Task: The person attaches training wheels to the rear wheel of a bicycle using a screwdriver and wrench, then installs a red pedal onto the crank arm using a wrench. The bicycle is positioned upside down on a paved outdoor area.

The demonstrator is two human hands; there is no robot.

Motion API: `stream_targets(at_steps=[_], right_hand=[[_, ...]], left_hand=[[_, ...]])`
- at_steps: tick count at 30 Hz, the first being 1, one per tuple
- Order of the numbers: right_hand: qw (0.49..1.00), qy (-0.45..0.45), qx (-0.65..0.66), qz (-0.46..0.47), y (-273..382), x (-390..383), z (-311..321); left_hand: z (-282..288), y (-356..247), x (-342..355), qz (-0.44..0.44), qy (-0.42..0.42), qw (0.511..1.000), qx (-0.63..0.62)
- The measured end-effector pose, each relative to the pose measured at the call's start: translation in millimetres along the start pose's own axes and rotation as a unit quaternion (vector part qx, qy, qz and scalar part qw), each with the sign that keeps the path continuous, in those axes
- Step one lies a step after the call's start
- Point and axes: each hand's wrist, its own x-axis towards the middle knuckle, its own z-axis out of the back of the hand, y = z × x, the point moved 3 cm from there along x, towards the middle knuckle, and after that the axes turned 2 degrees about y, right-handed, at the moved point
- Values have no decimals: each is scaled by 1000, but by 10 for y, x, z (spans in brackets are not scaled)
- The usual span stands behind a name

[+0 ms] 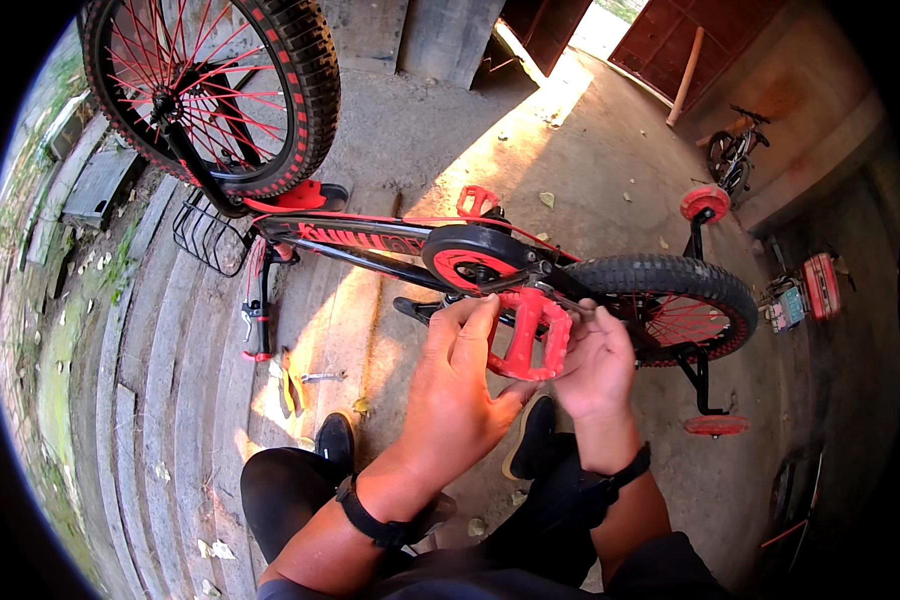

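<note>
The red pedal (526,335) sits at the crank of the upturned bike (390,240), near the rear wheel (670,300). Left hand (455,385) cups its left face, fingers closed on it; right hand (595,365) grips the right edge. Best keep it square to the crank (threads cross easily).

Pedal (526,335) between hands; front wheel (210,95) far left, rear wheel (670,300) right.

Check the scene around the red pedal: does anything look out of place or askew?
The small bicycle stands upside down on its handlebar and saddle, wheels up. Both hands, left hand and right hand, grip the red pedal. Tools lie loose on the concrete. Nothing looks broken.
</note>
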Motion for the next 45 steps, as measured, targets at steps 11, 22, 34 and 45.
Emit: stream_targets(at_steps=[11, 22, 34, 45], right_hand=[[996, -55, -47, 55, 79, 1, -167], [689, 118, -649, 299, 613, -74, -948], [868, 36, -432, 242, 458, -63, -600], [999, -12, -22, -39, -256, 108, -111]], left_hand=[[5, 23, -1, -1, 9, 1000, 2], [1, 28, -10, -5, 3, 1000, -6], [-30, 43, 5, -13, -4, 1000, 7], [-27, 23, 4, -16, 1, 1000, -3]])
